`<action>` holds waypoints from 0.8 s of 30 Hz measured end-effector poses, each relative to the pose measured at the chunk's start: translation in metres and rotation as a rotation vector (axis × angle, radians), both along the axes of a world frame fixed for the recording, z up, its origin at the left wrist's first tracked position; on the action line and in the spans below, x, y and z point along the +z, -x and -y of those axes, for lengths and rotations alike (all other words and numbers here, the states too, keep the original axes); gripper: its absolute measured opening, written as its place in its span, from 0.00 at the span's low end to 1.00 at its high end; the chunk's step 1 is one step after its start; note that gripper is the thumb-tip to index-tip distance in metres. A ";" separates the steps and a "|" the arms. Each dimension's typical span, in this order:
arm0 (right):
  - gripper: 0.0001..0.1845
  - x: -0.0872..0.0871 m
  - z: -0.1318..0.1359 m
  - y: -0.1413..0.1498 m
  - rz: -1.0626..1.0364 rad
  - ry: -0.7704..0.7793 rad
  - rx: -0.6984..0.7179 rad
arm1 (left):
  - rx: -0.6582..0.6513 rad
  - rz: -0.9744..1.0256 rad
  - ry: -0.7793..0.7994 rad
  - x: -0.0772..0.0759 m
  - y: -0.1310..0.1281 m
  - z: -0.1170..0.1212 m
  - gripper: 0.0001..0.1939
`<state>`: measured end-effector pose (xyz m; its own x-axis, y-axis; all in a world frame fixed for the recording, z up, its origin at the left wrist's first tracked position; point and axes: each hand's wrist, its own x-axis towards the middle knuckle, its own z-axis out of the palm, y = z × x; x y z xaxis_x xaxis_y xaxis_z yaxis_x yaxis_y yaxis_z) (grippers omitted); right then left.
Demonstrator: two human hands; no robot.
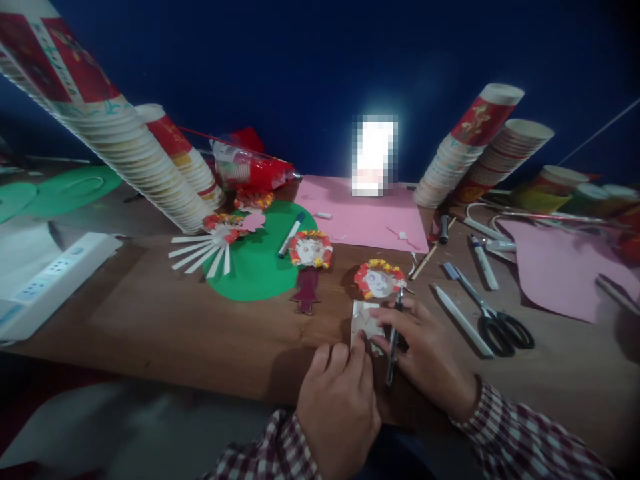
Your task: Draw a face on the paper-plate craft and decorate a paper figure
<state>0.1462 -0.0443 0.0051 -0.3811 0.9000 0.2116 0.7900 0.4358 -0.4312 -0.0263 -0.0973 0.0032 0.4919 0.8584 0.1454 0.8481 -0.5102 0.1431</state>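
Observation:
A small piece of white paper (pixel 364 319) with faint lines drawn on it lies on the wooden table in front of me. My left hand (pixel 340 400) has its fingers curled, with the index fingertip pressing on the paper's lower part. My right hand (pixel 425 347) is closed around a dark pen (pixel 393 353), and its fingertips reach over the paper's right side. Just beyond the paper is a cut-out face with a red and yellow crinkled mane (pixel 380 280). A similar face (pixel 311 251) on a dark maroon body shape (pixel 306 293) lies to its left.
Scissors (pixel 505 330), a white marker (pixel 463 320) and another marker (pixel 484 263) lie right. Leaning stacks of paper cups stand left (pixel 135 160) and right (pixel 465 147). Pink sheet (pixel 370 227) and green circle (pixel 250 273) lie behind. A power strip (pixel 55 280) sits left.

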 end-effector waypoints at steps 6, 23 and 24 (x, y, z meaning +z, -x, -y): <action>0.14 0.001 -0.002 -0.003 -0.050 0.050 0.048 | 0.032 0.028 -0.040 -0.003 -0.005 0.002 0.21; 0.08 0.008 -0.019 0.009 -0.332 0.253 0.048 | 0.082 0.051 -0.099 -0.006 -0.008 -0.002 0.16; 0.06 0.006 -0.020 0.011 -0.331 0.253 0.042 | 0.083 0.053 -0.099 -0.007 -0.008 -0.003 0.16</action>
<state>0.1356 -0.0245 0.0113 -0.3668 0.9246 0.1026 0.5750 0.3120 -0.7563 -0.0184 -0.0946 -0.0036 0.4089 0.8761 0.2555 0.8808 -0.4521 0.1406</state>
